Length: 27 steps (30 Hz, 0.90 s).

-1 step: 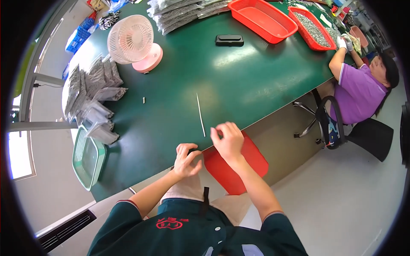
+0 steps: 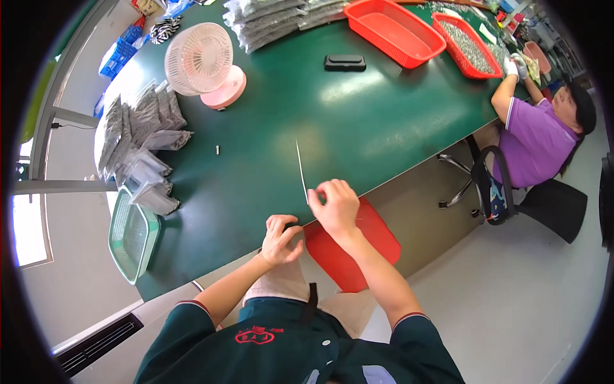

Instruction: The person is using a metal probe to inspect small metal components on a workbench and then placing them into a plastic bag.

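Note:
A thin white strip (image 2: 300, 160), slightly bowed, lies on the green table pointing away from me. My right hand (image 2: 337, 210) is at its near end, the thumb over or against the tip. Its fingers are curled with a gap between thumb and forefinger; a firm grip on the strip does not show. My left hand (image 2: 281, 242) is at the table's near edge, fingers bent and thumb apart, with nothing seen in it. Farther left on the table lies a small pale cylinder (image 2: 217, 150).
Left are a pink fan (image 2: 224, 89), filled clear bags (image 2: 146, 115) and a green basket (image 2: 153, 240). Beyond are a black case (image 2: 345, 63) and red baskets (image 2: 400, 38), one holding small metallic pieces. A co-worker in purple (image 2: 540, 137) sits right. A red stool (image 2: 358, 253) stands below my right hand.
My right hand has moved slightly left, its thumb reaching the strip's near end. My left hand stays almost where it was. The strip has barely shifted.

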Each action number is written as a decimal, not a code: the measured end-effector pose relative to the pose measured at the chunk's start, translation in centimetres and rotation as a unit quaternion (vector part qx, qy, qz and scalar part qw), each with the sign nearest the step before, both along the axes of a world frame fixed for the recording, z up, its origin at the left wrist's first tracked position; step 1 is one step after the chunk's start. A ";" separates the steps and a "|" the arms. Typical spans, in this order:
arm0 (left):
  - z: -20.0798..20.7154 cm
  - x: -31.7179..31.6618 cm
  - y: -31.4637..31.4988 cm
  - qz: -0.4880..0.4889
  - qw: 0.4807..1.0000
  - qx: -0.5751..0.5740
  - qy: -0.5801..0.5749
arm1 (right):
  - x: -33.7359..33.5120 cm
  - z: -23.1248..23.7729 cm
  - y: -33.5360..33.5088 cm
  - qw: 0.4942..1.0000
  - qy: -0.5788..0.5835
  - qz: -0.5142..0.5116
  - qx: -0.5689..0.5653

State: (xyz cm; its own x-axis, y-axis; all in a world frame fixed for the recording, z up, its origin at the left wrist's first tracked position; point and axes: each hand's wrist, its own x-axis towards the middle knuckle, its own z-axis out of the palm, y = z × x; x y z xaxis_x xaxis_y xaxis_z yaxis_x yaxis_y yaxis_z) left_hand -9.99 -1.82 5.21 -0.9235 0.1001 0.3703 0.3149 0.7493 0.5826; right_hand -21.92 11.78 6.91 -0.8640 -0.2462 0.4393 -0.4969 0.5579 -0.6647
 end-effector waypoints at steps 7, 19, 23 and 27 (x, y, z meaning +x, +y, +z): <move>-1.5 0.6 -0.5 -0.018 0.999 0.030 0.005 | -1.6 -0.9 -5.0 0.930 -0.117 0.064 0.342; -0.3 0.2 -1.2 -0.017 0.993 0.112 -0.021 | -14.1 2.8 8.4 0.966 -0.037 -0.226 0.124; -0.3 0.0 -1.1 -0.020 0.995 0.093 -0.011 | -18.4 -1.1 18.1 0.924 0.003 -0.298 0.239; -0.2 -0.1 -0.9 -0.004 0.997 0.073 0.000 | -20.4 -2.1 22.1 0.914 -0.061 -0.285 0.281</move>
State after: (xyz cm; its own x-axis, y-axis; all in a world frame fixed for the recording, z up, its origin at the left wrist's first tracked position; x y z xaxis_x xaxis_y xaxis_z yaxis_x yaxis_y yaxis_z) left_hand -10.07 -2.71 4.98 -0.9225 0.0533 0.3823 0.3216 0.6541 0.6847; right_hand -42.35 33.92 4.85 -0.9565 0.1030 0.2729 0.0410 0.9737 -0.2240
